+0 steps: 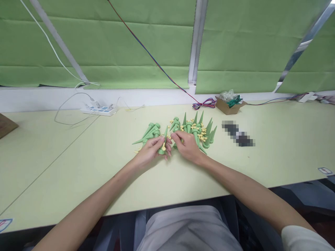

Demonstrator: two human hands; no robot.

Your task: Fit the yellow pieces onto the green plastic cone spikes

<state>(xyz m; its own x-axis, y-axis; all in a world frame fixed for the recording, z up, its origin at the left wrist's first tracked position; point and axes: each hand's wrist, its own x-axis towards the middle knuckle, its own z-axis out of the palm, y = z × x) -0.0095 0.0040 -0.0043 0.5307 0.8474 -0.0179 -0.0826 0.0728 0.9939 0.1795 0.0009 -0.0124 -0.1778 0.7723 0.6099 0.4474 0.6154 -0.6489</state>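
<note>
My left hand (153,148) is closed on a green plastic watering spike (165,139), its point upward. A small yellow valve (163,149) sits at the wide end of that spike. Just to the right, my right hand (187,146) has its thumb and fingers pinched together; whatever is in them is hidden. Behind and right of it lies a heap of green spikes (208,134) mixed with small yellow valves (202,129). A smaller group of green spikes (149,130) rests behind my left hand.
An open cardboard box (229,107) with clear and green plastic stands at the back right. Beside it lies a coil of red and blue wire (205,104). A white power strip (101,110) with cables is at the back left. A blurred dark patch (238,134) lies right of the heap.
</note>
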